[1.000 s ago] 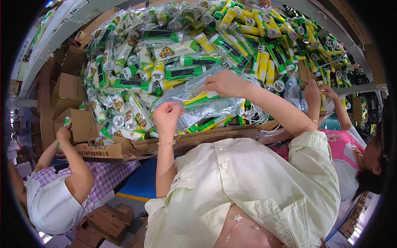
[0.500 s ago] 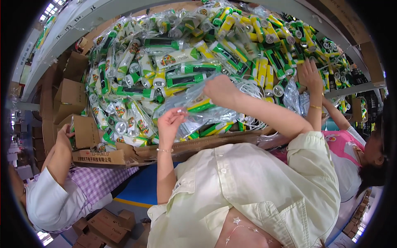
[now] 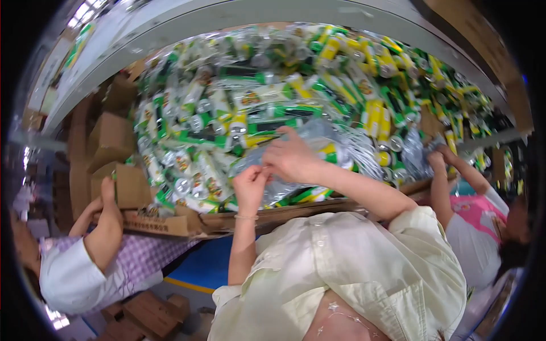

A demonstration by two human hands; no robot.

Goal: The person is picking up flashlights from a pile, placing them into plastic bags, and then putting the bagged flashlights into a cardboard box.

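Observation:
My left hand [image 3: 250, 184] and my right hand [image 3: 293, 159] meet over the front of a large pile of flashlights [image 3: 261, 96]. Left thumb and fingers pinch together at the edge of a clear plastic bag [image 3: 278, 193]. The right thumb and a finger close at the same spot, with another finger raised. Motion blur and the right hand hide part of the bag's edge. Inside the bag or just behind it shows a green-and-yellow flashlight [image 3: 329, 152]. A bundle of white cables [image 3: 364, 150] lies right of my right hand.
The pile fills a big cardboard bin with a front edge [image 3: 222, 221]. Small open cartons [image 3: 131, 184] stand at its left. A co-worker's hands [image 3: 108, 193] work there; another's hands [image 3: 441, 156] are at the right beside silvery bags [image 3: 414, 156]. A grey beam [image 3: 239, 23] crosses above.
My right hand has come down and left to meet my left hand; they were apart with the bag between them. The right co-worker's reaching hand has drawn back. The view has shifted slightly.

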